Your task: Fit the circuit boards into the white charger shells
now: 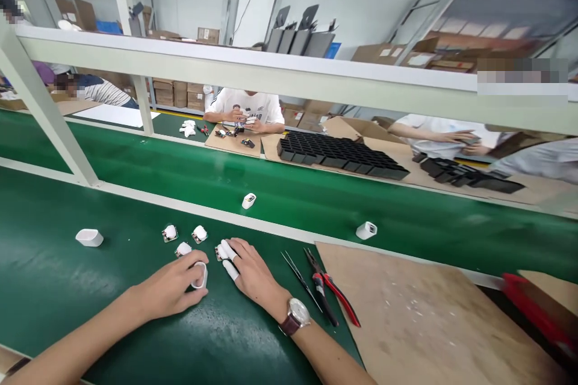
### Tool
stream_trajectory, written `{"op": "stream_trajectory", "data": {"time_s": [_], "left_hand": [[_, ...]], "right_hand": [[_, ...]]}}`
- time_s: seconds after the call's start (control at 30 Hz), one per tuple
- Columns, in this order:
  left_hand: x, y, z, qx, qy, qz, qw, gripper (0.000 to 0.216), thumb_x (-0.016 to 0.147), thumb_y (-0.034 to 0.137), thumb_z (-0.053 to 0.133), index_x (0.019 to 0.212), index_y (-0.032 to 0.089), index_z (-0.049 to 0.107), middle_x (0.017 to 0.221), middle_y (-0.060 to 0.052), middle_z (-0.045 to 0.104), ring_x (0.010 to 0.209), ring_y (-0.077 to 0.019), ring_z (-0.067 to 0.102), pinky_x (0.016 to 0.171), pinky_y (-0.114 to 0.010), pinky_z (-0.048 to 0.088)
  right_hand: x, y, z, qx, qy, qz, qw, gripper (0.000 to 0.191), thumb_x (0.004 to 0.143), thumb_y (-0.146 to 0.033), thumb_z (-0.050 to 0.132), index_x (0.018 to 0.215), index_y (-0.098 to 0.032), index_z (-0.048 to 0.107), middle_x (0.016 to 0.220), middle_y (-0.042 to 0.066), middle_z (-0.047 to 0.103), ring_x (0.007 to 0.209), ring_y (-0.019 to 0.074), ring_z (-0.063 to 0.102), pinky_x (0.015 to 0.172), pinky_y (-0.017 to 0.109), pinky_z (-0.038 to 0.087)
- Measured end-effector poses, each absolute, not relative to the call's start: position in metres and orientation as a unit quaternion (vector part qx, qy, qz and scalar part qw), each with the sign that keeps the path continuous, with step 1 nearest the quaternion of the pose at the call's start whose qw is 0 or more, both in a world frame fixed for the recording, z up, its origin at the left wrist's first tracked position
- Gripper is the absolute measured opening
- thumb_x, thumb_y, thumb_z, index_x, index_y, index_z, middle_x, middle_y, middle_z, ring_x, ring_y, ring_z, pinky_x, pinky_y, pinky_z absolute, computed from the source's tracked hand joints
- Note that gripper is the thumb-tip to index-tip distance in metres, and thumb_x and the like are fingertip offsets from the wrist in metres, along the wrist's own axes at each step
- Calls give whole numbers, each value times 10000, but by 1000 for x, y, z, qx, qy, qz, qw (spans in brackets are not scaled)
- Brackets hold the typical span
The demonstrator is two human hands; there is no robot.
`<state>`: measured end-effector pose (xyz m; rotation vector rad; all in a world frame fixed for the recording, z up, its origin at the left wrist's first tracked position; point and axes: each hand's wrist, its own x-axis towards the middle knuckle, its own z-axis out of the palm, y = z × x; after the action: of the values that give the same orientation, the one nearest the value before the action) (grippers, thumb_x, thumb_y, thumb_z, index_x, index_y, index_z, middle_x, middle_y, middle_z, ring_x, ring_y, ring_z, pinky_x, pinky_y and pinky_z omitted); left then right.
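Note:
My left hand holds a white oval plastic housing between thumb and fingers, its open end facing up and toward me. White finger cots cover two fingertips of my right hand. Those fingertips close around a small circuit board with a white part on the green table, partly hiding it. Three similar boards lie near my left hand: one board farther left, another board beside it, and a third board just behind my left fingers.
Left sits another white housing. Tweezers and red-black pliers lie right of my right hand, beside a cardboard sheet. Two white housings rest beyond the pale rail. Co-workers sit opposite, near black trays.

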<state>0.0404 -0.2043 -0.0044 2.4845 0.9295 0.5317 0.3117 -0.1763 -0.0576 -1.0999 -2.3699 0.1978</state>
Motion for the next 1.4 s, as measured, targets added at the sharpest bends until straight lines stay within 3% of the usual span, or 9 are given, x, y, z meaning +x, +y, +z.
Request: {"op": "stream_trajectory", "data": {"time_s": [0.13,0.33,0.5,0.63,0.73,0.8,0.9,1.07,1.4], "left_hand": [[58,-194,-32,882,330,225,251,135,955,247,663,1030,225,552,1253,-99,609,1026,-246,664,844,-361,566],[50,-205,-56,818,377,260,349,856,881,357,801,1569,317,294,1535,-144,493,1322,-339,595,1050,-482,552],[56,-209,-60,808,376,271,363,772,970,257,665,1605,340,234,1433,-98,608,1268,-280,643,1046,-445,557],[59,-207,-59,809,407,279,320,865,822,377,860,1528,317,364,1327,-109,625,1197,-328,643,1010,-505,554],[54,-203,-50,813,394,261,340,1053,674,421,963,1531,313,361,1463,-134,527,1260,-348,598,1016,-493,551],[51,-200,-43,829,349,235,369,888,716,347,940,1458,298,454,1444,-110,548,1236,-308,614,1004,-434,553],[53,-199,-40,854,313,200,365,425,786,332,895,1109,248,631,1096,-32,684,1028,-244,673,870,-353,558],[68,-207,-57,860,387,273,188,624,667,665,883,973,204,593,964,-46,640,815,-233,647,670,-352,527],[76,-214,-65,850,408,328,57,499,731,490,823,1004,182,541,950,-78,589,815,-260,634,669,-389,553]], "right_hand": [[312,-173,-55,-399,-875,55,269,351,1032,-162,528,1368,-224,612,1326,146,649,1269,308,587,1042,527,555],[312,-198,-40,-433,-827,76,350,425,1052,-227,525,1469,-246,442,1199,117,646,1106,249,652,943,448,605],[303,-234,-22,-397,-848,59,347,491,994,-162,609,1451,-264,462,1219,118,654,1120,278,640,941,478,596],[301,-238,-14,-402,-853,42,329,508,989,-134,604,1454,-269,451,1214,129,653,1110,295,642,926,506,592],[304,-236,-10,-416,-841,55,341,511,992,-145,603,1458,-288,447,1194,119,651,1097,290,645,914,503,591],[306,-237,-8,-421,-834,62,352,512,987,-141,603,1454,-290,456,1188,118,649,1096,287,643,906,495,592],[306,-242,-5,-425,-821,75,372,487,979,-129,607,1421,-291,484,1180,117,649,1095,284,645,900,485,591],[295,-256,-9,-397,-827,109,381,462,968,-136,641,1392,-266,515,1164,123,663,1084,280,646,877,482,601],[281,-261,-27,-370,-853,19,368,514,925,-45,635,1415,-154,526,1213,169,661,1125,308,613,899,494,609]]}}
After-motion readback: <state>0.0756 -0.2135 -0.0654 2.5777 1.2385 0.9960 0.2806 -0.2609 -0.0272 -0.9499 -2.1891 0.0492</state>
